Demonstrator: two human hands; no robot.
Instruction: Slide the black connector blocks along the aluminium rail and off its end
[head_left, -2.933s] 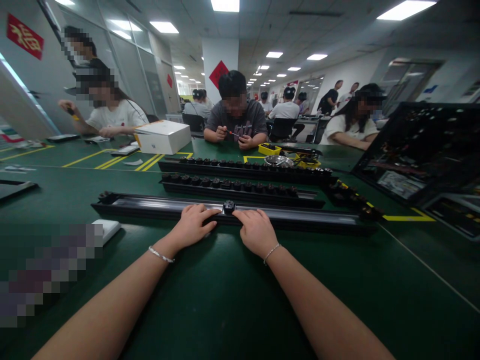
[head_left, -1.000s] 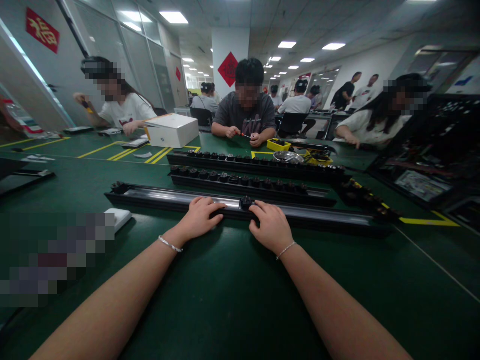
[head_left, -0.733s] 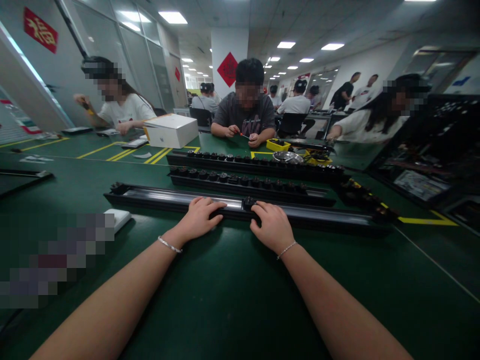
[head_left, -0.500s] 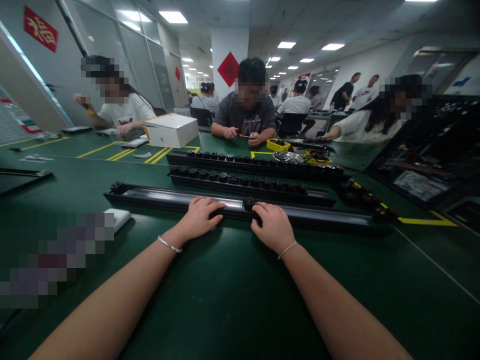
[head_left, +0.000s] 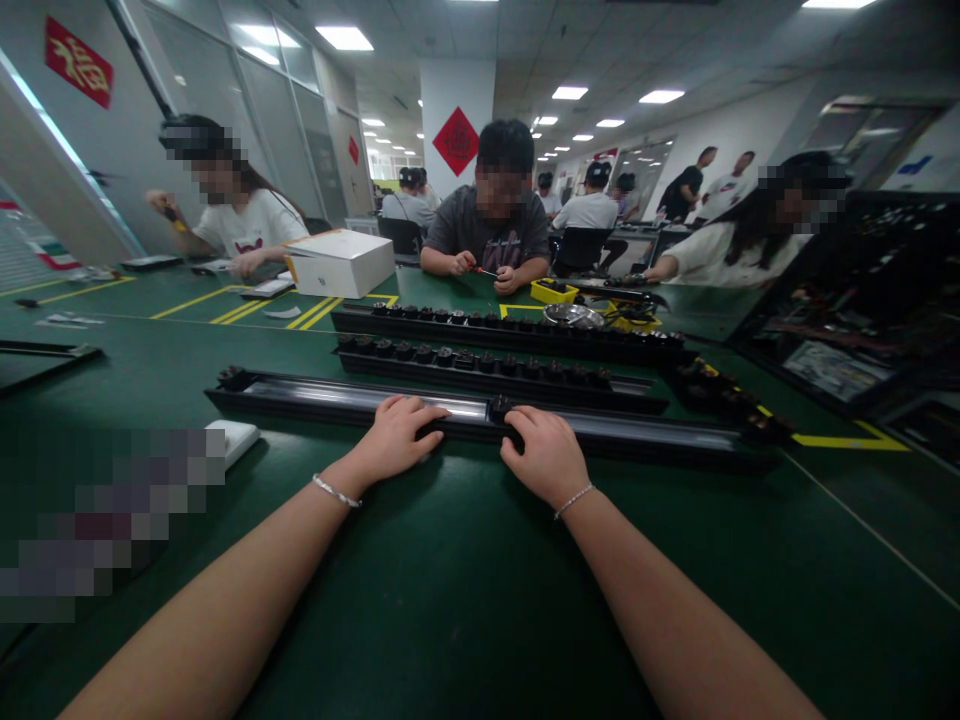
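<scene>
The left hand (head_left: 394, 438) lies palm down with fingers loosely spread, their tips resting on the near edge of a long black rail (head_left: 315, 398) that runs crosswise over the green table (head_left: 465, 600). The right hand (head_left: 546, 455) sits just beside it, also palm down, its fingers curled over the rail's near edge and touching a small black slider (head_left: 499, 405) that sits in the rail's channel between the two hands; whether the fingers pinch the slider or only press against it cannot be told. Each wrist wears a thin bracelet. The rail itself lies flat on the table, its shiny inner track showing to either side of the hands. Just behind the rail lies a shorter black strip (head_left: 495, 366) studded with a row of small black knobs, and behind that a second knobbed strip (head_left: 510, 330), parallel to it. Near the rail's left end, on the near side, rests a small white pad (head_left: 234, 438). Well behind the rail, to the left, stands a white box (head_left: 341, 263); behind its middle are a yellow bin (head_left: 553, 292) and a metal bowl (head_left: 574, 315). Beyond these, a person in a grey shirt (head_left: 487, 235) sits facing the rail, hands together on a small tool. Other people sit at the far side of the table to the left and right.
</scene>
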